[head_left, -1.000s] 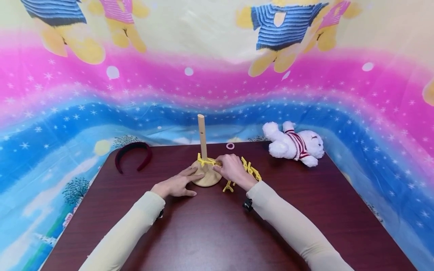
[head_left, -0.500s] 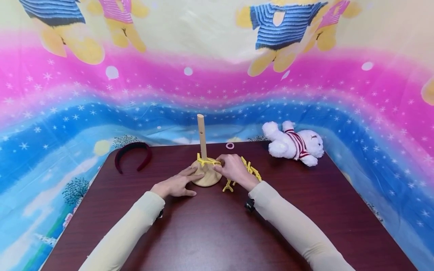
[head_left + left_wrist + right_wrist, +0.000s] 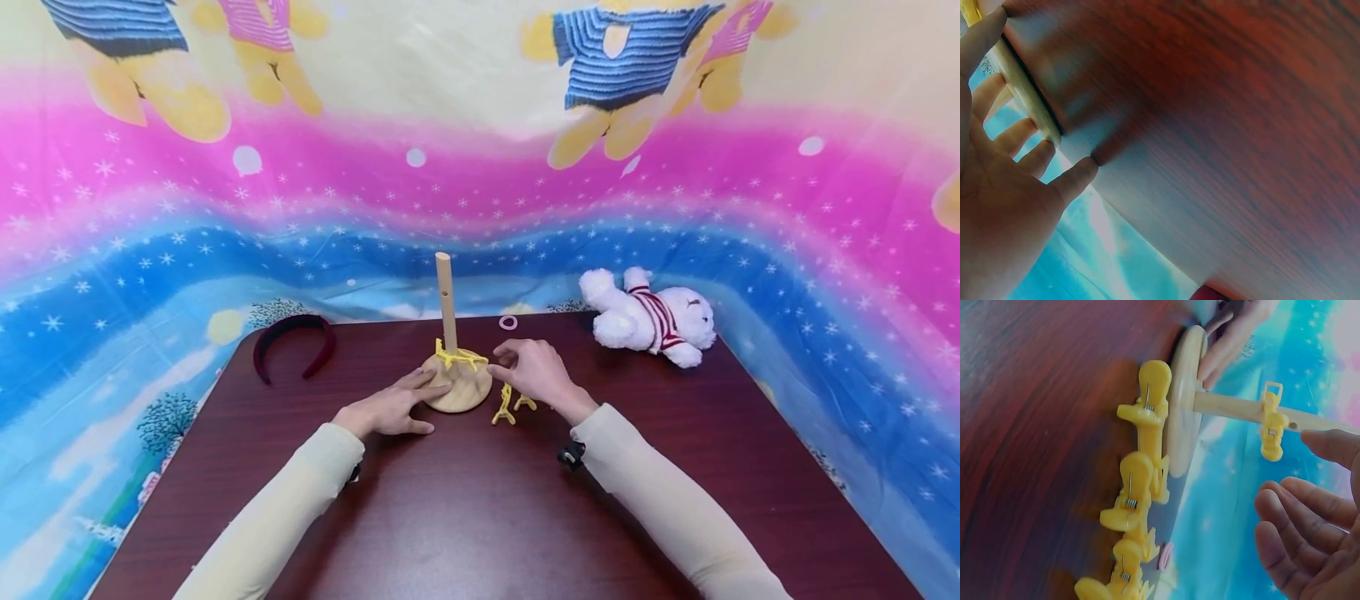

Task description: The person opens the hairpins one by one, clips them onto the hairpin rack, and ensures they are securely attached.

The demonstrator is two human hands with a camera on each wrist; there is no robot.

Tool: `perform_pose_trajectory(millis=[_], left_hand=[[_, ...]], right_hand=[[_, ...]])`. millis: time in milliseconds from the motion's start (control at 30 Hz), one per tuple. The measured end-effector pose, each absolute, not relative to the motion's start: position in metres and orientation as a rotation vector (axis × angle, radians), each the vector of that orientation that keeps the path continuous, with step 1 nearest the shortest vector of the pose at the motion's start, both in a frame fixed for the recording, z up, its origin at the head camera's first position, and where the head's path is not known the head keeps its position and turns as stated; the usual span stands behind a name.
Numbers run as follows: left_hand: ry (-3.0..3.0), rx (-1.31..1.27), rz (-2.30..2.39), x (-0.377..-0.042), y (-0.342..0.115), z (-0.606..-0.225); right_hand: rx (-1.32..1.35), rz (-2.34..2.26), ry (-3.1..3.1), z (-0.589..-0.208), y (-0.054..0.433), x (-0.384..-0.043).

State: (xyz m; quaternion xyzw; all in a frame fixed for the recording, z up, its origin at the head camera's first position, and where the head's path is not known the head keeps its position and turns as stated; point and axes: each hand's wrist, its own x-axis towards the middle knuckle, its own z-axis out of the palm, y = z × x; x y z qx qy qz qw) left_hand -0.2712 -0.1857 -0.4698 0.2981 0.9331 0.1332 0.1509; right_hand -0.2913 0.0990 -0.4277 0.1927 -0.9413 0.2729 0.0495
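A wooden stand (image 3: 468, 396) with a round base and an upright post (image 3: 446, 292) is on the table. My left hand (image 3: 393, 408) is spread flat, its fingers resting on the left edge of the base. A yellow spring clip (image 3: 1272, 428) is on the post, low down in the head view. Just right of that clip is my right hand (image 3: 536, 371), fingers loosely bent and holding nothing. Several more yellow clips (image 3: 1135, 481) lie in a row on the table, beside the base in the right wrist view. In the head view my right hand hides some of them.
At the back left of the dark red-brown table (image 3: 450, 508) lies a dark red headband (image 3: 322, 333). A small pink ring (image 3: 508, 322) is near the back edge. To the right lies a white teddy bear (image 3: 648, 321) in a striped top. A printed cloth (image 3: 480, 192) hangs behind.
My right hand has let go of the yellow clip at the post and drawn back to the right, over the other clips. The left hand has stayed on the base.
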Motion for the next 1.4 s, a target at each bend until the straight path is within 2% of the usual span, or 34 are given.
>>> perform_pose_trajectory(millis=[500, 1400], left_hand=[[2.690, 0.888, 0.388, -0.269, -0.187, -0.469], [2.682, 0.851, 0.382, -0.270, -0.187, -0.470]], right_hand=[[0.584, 1.011, -2.864, -0.429, 0.136, -0.289], [0.458, 0.919, -2.921, -0.454, 0.207, -0.274]])
